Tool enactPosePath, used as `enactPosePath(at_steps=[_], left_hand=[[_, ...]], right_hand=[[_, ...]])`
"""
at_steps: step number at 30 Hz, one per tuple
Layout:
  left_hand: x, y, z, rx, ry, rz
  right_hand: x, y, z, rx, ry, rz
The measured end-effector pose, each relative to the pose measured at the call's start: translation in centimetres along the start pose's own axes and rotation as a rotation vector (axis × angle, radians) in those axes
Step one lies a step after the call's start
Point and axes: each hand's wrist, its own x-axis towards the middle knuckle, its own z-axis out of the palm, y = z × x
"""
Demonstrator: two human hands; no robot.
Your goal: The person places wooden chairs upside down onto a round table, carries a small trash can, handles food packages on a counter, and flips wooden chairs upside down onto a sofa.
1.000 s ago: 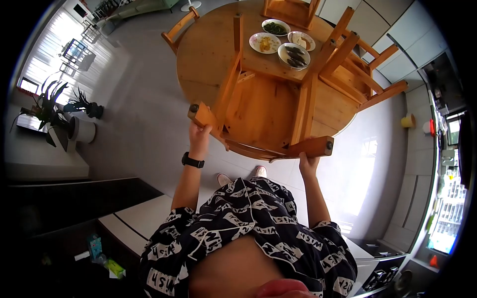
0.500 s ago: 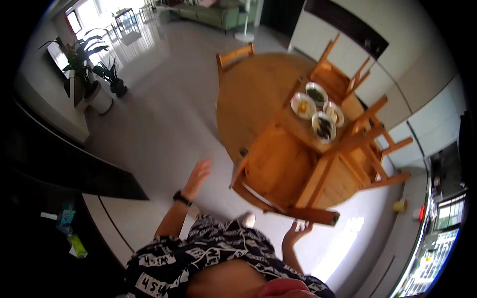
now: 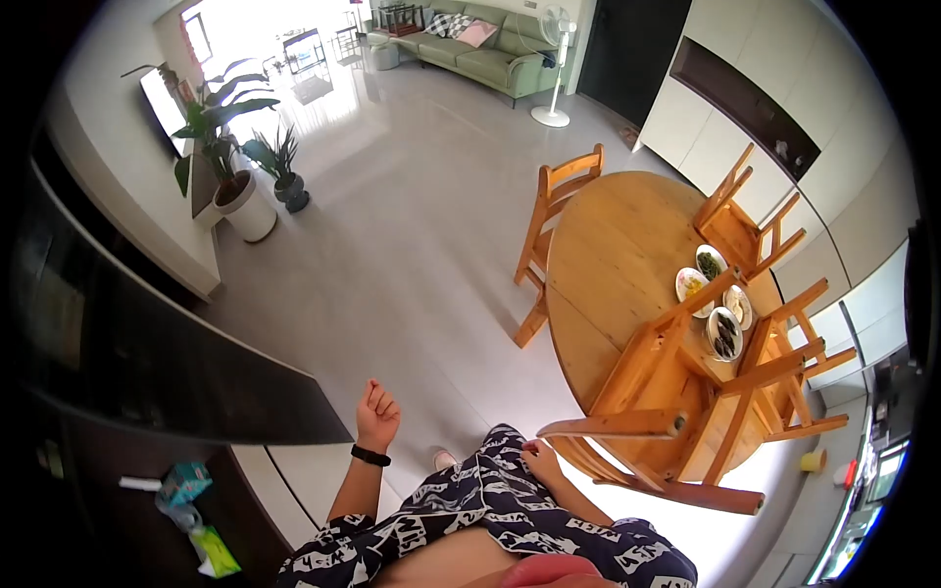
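My left hand (image 3: 377, 416), with a black band (image 3: 371, 455) on its wrist, is raised over the floor with the fingers curled in. I see nothing in it. My right hand (image 3: 541, 461) hangs low beside my patterned clothing (image 3: 461, 500), its fingers partly hidden and seemingly curled, with no object showing. Nearest to it is an upturned wooden chair (image 3: 647, 431) that rests on the round wooden table (image 3: 613, 255); a gap separates hand and chair.
Several dishes of food, one a bowl of dark pieces (image 3: 724, 334), stand among upturned chairs on the table. An upright chair (image 3: 537, 235) is beside it. Potted plants (image 3: 245, 208), a dark cabinet (image 3: 196, 363), a fan (image 3: 557, 69) and a green sofa (image 3: 475, 59) surround the grey floor.
The view has swung left, so table and chairs sit farther right. My left fingers have curled from spread. My right hand has moved away from the upturned chair, down toward my clothing.
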Motion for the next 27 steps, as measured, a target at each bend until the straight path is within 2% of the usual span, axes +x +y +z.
enactPosePath(at_steps=[1, 4, 6, 9, 13, 15, 16, 18, 19, 20, 22, 24, 25, 27], left_hand=[[2.0, 1.0, 1.6, 0.018, 0.0, -0.024], [9.0, 3.4, 6.1, 0.073, -0.018, -0.072], [14.5, 5.0, 7.4, 0.117, -0.043, -0.085], [23.1, 7.8, 8.2, 0.214, 0.042, -0.014], [34.0, 13.1, 5.1, 0.315, 0.219, 0.122], [38.3, 15.0, 2.6, 0.353, 0.347, 0.176], [39.8, 16.4, 1.0, 0.416, 0.416, 0.189], [41.7, 21.5, -9.8, 1.362, 0.467, -0.315], [41.9, 21.8, -10.6, 2.116, 0.304, -0.7], [41.8, 21.5, -10.9, 2.815, 0.011, -1.129], [42.2, 21.0, -11.3, 2.657, 0.372, -1.22], [39.9, 23.2, -23.3, 2.508, 0.771, -0.949], [41.6, 22.4, -22.1, 2.355, 0.924, -0.987], [47.4, 22.0, -20.6, 2.211, 1.026, -1.091]], right_hand=[[1.5, -1.3, 0.6, 0.037, 0.003, -0.058], [7.1, -3.6, 2.7, 0.104, 0.046, 0.059], [12.2, -5.4, 3.4, 0.09, 0.182, 0.198], [23.2, -5.5, 4.2, 0.402, 0.368, 0.176], [39.0, -11.0, 0.9, 0.502, 0.42, 0.141], [48.2, -12.3, -1.6, 0.347, 0.438, 0.014], [50.5, -15.7, -3.4, 0.307, 0.446, 0.041], [54.9, -27.4, -10.0, 0.308, 0.487, 0.079], [56.9, -31.2, -11.9, 0.341, 0.507, 0.107], [60.8, -31.8, -13.1, 0.305, 0.502, 0.051], [67.0, -31.7, -15.0, 0.259, 0.468, -0.002], [73.1, -33.0, -16.9, 0.26, 0.453, -0.003], [74.8, -34.7, -18.1, 0.23, 0.471, 0.028], [80.3, -33.6, -19.1, 0.232, 0.586, 0.061]])
